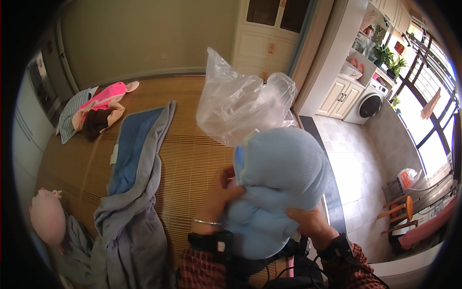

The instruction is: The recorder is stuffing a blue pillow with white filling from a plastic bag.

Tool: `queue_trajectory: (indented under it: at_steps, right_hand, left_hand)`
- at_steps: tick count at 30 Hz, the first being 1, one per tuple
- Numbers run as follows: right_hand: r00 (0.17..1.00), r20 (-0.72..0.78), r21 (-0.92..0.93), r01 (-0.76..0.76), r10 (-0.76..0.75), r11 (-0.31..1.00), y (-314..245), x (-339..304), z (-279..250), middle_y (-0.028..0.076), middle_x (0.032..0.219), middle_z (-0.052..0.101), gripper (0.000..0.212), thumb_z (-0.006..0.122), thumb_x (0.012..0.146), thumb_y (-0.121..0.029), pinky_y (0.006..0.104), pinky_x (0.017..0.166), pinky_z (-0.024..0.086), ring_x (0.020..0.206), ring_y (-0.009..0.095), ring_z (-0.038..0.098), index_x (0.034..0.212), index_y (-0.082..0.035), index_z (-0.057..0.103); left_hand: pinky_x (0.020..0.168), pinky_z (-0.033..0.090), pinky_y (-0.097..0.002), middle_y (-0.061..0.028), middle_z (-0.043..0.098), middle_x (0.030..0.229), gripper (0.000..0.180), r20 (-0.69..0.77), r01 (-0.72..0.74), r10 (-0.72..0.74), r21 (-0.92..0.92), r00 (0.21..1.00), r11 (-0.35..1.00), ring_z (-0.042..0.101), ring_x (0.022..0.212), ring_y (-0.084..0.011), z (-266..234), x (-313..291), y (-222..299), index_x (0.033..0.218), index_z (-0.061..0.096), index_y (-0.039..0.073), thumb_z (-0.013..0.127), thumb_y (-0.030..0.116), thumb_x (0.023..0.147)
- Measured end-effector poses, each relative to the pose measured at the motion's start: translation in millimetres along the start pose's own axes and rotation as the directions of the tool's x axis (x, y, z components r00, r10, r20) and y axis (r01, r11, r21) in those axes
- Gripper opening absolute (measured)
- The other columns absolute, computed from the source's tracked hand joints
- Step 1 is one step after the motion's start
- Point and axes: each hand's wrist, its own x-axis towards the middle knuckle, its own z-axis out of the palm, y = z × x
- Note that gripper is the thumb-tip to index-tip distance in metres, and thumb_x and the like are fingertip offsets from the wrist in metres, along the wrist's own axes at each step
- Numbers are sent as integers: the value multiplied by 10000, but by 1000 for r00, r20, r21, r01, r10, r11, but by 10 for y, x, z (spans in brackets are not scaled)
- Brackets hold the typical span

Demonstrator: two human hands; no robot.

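A light-blue, ribbed soft bundle [284, 168], puffy and creased in the middle, is held up in front of me; whether it is a cushion or a rolled garment I cannot tell. My left hand [230, 190] is closed on its left side, fingers partly hidden behind it. Against the lower right side presses my right hand [310, 222], thumb on the front and fingers out of sight underneath. Just beyond the bundle, a clear plastic bag [236, 101] stands crumpled on the woven mat [185, 144].
A grey and blue blanket [130, 216] stretches along the left of the mat. Beside it lies a pink plush toy [48, 216]. Folded clothes [101, 106] are heaped at the far left. On the right, a tiled floor leads to a washing machine [368, 103] and a wooden stool [399, 209].
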Motion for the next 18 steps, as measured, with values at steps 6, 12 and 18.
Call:
queue_trajectory:
  at_steps: [6, 12, 18]
  right_hand:
    - [338, 534, -313, 931, -775, 190, 155, 251, -306, 134, 1060, 595, 421, 583, 752, 0, 339, 776, 498, 917, 253, 606, 1167, 32, 514]
    - [961, 103, 263, 221, -255, 939, 135, 86, -151, 116, 914, 606, 464, 793, 674, -149, 395, 784, 479, 912, 277, 608, 1027, -34, 516]
    - [945, 214, 167, 215, -248, 962, 492, 210, -586, 130, 978, 578, 526, 811, 663, -200, 391, 804, 469, 919, 273, 593, 1064, -61, 500]
  left_hand:
    - [790, 470, -275, -90, 609, 924, 367, -94, 175, -214, -315, 972, 933, 583, 848, -153, 13, -4, 156, 1062, 564, -14, 633, 13, 703]
    - [720, 479, -268, -69, 603, 856, 77, -67, -68, 36, -595, 997, 801, 578, 757, -155, -114, -12, -9, 782, 540, 32, 534, -23, 728]
    - [732, 500, -300, -85, 611, 897, 46, -282, -212, -38, -796, 959, 567, 593, 786, -190, -17, 11, 79, 786, 537, 29, 541, 8, 745]
